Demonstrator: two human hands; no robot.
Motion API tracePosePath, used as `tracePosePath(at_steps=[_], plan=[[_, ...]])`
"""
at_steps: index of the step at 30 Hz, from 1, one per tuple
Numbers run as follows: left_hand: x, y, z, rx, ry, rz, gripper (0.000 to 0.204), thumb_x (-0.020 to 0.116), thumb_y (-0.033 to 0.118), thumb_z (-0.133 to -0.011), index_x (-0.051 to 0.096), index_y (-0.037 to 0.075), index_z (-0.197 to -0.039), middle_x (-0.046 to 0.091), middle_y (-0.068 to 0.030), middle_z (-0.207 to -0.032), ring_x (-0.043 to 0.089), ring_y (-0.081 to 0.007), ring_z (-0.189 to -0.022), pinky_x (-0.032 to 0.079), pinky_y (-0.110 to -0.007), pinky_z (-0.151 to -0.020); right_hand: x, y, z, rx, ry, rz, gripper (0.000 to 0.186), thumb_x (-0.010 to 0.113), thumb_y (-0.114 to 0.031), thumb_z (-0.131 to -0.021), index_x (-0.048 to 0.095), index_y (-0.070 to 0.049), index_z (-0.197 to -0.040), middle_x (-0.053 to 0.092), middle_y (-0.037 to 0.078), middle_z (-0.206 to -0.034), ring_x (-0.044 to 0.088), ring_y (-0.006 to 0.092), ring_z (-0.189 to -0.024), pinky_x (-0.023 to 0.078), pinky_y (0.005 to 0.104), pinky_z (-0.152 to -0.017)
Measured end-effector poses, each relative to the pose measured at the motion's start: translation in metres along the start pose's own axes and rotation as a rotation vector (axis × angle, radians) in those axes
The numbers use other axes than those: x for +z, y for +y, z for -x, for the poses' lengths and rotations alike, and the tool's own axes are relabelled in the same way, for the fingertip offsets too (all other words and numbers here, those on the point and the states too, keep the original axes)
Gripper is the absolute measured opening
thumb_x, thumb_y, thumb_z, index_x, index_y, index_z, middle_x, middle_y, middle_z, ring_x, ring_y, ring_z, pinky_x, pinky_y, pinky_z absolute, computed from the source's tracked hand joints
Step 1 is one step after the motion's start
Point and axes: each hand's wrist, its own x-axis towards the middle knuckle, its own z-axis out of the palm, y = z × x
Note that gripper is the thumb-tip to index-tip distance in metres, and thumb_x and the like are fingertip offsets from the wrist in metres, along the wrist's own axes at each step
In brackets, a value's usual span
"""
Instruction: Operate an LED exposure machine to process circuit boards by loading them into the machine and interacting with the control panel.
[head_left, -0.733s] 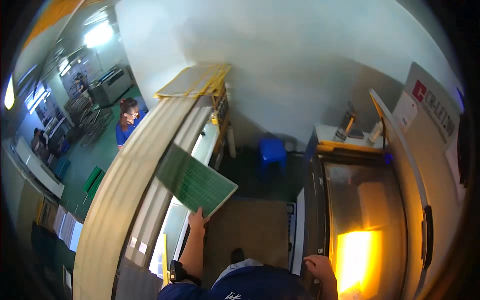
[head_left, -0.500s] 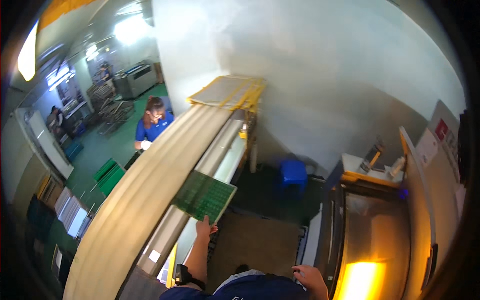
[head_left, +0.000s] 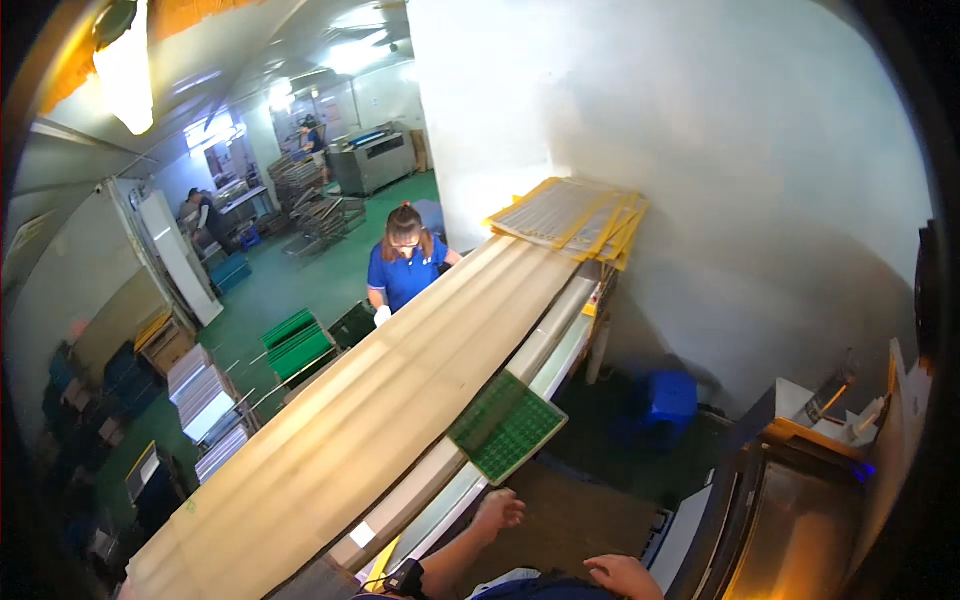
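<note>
A green printed circuit board panel [head_left: 506, 428] lies tilted across the near side of the long machine, its upper left part reaching to the tan cover and its lower right corner jutting past the edge. Just below the panel, my left hand [head_left: 500, 511] is off it, with loosely bent fingers and nothing in them. My right hand [head_left: 622, 576] rests low in front of my body, its fingers loosely stretched and empty; the lower part of it is cut off by the frame.
The tan cover [head_left: 370, 400] runs along the machine, with yellow-edged frames [head_left: 570, 212] stacked at its far end. Across it stands a co-worker [head_left: 407, 262] in blue. A blue stool [head_left: 670, 397] is by the wall; a dark-framed machine [head_left: 800, 520] stands at right.
My left hand has let go of the circuit board panel and drawn back from it. The view has swung left, and the bright glow in the right-hand machine no longer shows.
</note>
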Motion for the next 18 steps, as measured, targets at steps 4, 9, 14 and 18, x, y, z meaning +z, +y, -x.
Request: tracePosePath(at_steps=[4, 9, 14, 18], plan=[[0.025, -0.109, 0.021, 0.863, -0.906, -0.743, 0.053, 0.048, 0.046, -0.099, 0.058, 0.003, -0.128, 0.065, -0.008, -0.116, 0.06, -0.0222, -0.107, 0.046, -0.038, -0.097, -0.007, 0.032, -0.006, -0.08, -0.078, -0.004, 0.034, 0.056, -0.027, -0.092, 0.066, -0.006, -0.117, 0.066, 0.015, -0.117, 0.061, 0.0334, -0.11, 0.047, 0.04, -0.094], [0.075, -0.084, 0.058, -0.019, -0.711, -0.707, 0.061, 0.049, 0.05, -0.098, 0.059, -0.001, -0.128, 0.061, -0.0078, -0.127, 0.053, -0.0195, -0.119, 0.037, -0.032, -0.105, -0.024, 0.073, 0.004, 0.048, -0.195, -0.099, 0.033, 0.056, -0.03, -0.093, 0.069, -0.005, -0.109, 0.069, 0.015, -0.109, 0.064, 0.0318, -0.103, 0.049, 0.0382, -0.09], [0.169, -0.019, 0.111, 0.479, -0.591, -0.976, 0.037, 0.065, 0.037, -0.091, 0.06, 0.001, -0.084, 0.057, -0.0137, -0.076, 0.054, -0.0199, -0.073, 0.044, -0.037, -0.068, -0.059, 0.087, 0.022, 0.175, -0.222, -0.292, 0.035, 0.057, -0.033, -0.094, 0.07, -0.004, -0.108, 0.071, 0.014, -0.104, 0.066, 0.0267, -0.099, 0.05, 0.0361, -0.087], [0.236, -0.002, 0.122, 0.684, -0.66, -0.847, 0.037, 0.065, 0.035, -0.093, 0.057, 0.001, -0.081, 0.051, -0.0073, -0.071, 0.048, -0.0144, -0.069, 0.041, -0.034, -0.062, -0.076, 0.094, 0.025, 0.074, -0.185, -0.405, 0.035, 0.059, -0.032, -0.093, 0.069, -0.006, -0.113, 0.071, 0.014, -0.107, 0.065, 0.0287, -0.101, 0.049, 0.0361, -0.091]])
